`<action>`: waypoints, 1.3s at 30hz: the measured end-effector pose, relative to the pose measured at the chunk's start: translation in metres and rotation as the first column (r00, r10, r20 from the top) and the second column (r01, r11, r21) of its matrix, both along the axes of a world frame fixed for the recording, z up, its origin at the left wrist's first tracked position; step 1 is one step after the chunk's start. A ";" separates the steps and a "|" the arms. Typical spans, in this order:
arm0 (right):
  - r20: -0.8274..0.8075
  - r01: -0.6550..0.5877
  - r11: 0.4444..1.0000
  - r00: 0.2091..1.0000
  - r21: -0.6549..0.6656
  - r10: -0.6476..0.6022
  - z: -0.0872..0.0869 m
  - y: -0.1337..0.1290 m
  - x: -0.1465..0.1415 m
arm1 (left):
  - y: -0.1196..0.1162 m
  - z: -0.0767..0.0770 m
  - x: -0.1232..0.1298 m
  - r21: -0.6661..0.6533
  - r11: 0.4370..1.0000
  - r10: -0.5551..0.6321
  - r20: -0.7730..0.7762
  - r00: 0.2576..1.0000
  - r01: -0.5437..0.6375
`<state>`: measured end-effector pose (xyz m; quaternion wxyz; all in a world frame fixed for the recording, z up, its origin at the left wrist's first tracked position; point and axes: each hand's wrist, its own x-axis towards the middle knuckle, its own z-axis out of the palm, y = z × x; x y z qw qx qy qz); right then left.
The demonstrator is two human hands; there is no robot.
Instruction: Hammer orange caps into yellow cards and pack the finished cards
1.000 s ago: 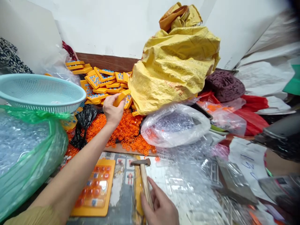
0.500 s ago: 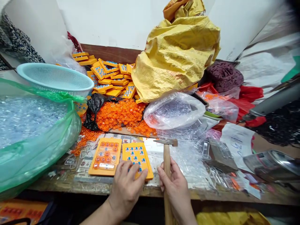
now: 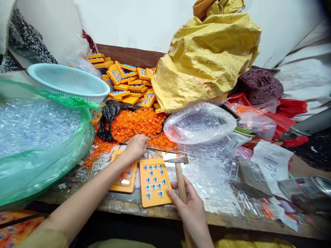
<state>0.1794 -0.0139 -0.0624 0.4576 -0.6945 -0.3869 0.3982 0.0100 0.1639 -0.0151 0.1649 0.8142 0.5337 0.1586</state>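
My right hand (image 3: 192, 206) is wrapped round the wooden handle of a hammer (image 3: 181, 179), its metal head pointing away from me. The thumb of that hand rests at the right edge of a yellow-orange plate (image 3: 144, 182) with small blue-and-white pieces set in its face. My left hand (image 3: 137, 147) is at the near edge of a heap of orange rings (image 3: 134, 124); its fingers look curled, and the tips are hidden. Under my left forearm lies a second yellow-orange plate (image 3: 129, 186), partly covered, with clear and orange parts on it.
A green bag (image 3: 85, 137) of clear parts stands at left, below a light-blue basket (image 3: 69, 81). Stacked yellow plates (image 3: 129, 86) and a yellow sack (image 3: 207, 62) are behind. A white bag (image 3: 170, 129), a metal block (image 3: 252, 177) and a can (image 3: 305, 193) sit right.
My left hand has left the blue-dotted plate and reached forward to the orange rings. My right thumb now touches that plate, which has turned slightly. The view has shifted a little.
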 end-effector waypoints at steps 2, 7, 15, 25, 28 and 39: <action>-0.013 0.020 1.000 1.000 -0.004 -0.020 0.001 -0.001 -0.001 | 0.013 -0.005 0.008 -0.038 0.999 -0.022 -0.009 1.000 0.022; 0.002 0.009 1.000 1.000 -0.030 -0.009 0.002 -0.005 0.000 | 0.021 -0.012 0.007 -0.110 0.993 -0.033 0.000 0.999 0.033; 0.023 -0.014 0.999 1.000 -0.033 0.015 0.001 -0.002 0.002 | 0.019 -0.017 -0.002 -0.075 0.994 -0.085 -0.009 0.996 0.085; 0.295 -0.123 0.969 0.954 0.214 0.056 0.020 -0.004 0.004 | -0.069 -0.009 -0.032 0.117 0.973 -0.208 0.073 0.975 0.199; 0.516 -0.344 0.908 0.837 0.240 0.181 0.036 0.005 0.000 | -0.082 -0.017 -0.032 0.166 0.962 -0.221 0.007 0.975 0.217; 0.710 -0.526 0.815 0.669 0.243 0.220 0.047 0.009 -0.012 | -0.086 -0.025 -0.029 0.235 0.960 -0.164 0.026 0.986 0.153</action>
